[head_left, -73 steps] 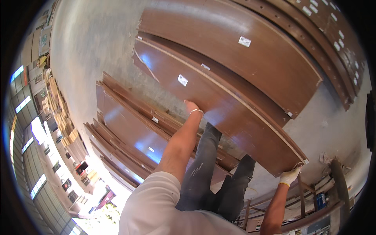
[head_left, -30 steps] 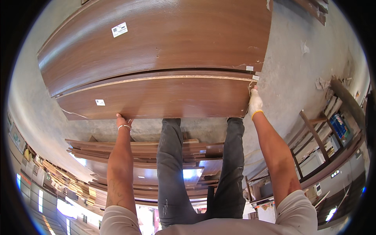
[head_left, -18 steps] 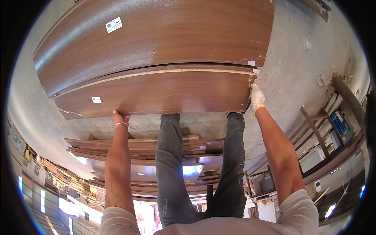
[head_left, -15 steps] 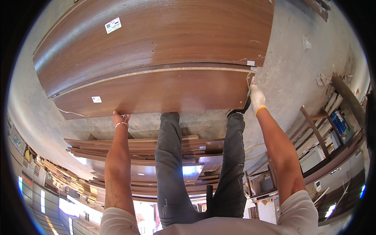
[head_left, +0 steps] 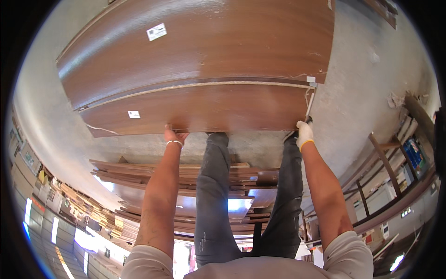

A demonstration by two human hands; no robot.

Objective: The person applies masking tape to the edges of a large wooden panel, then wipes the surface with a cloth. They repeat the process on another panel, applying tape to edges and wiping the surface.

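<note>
A narrow brown wooden panel (head_left: pixel 218 107) with a small white label and a pale far edge lies along the near side of a larger brown panel (head_left: pixel 251 42). My bare left hand (head_left: pixel 175 135), a white band at its wrist, grips the narrow panel's near edge left of my legs. The thumb rests on top and the other fingers go under the edge. At the near right corner, my right hand (head_left: pixel 304 132) in a pale glove with a yellow cuff is closed on the same panel; its fingertips are partly hidden.
Behind my feet lies a stack of brown boards (head_left: pixel 134 174). A dark wooden frame (head_left: pixel 385 165) stands at the right, with mixed items beside it. Crumpled scrap (head_left: pixel 396 100) lies on the concrete floor (head_left: pixel 357 88). More timber (head_left: pixel 93 209) is piled at the far left.
My left hand has shifted right along the near edge. My right hand has come from the panel's right end down to its near corner. The whole view has swung slightly, moving the panels rightward.
</note>
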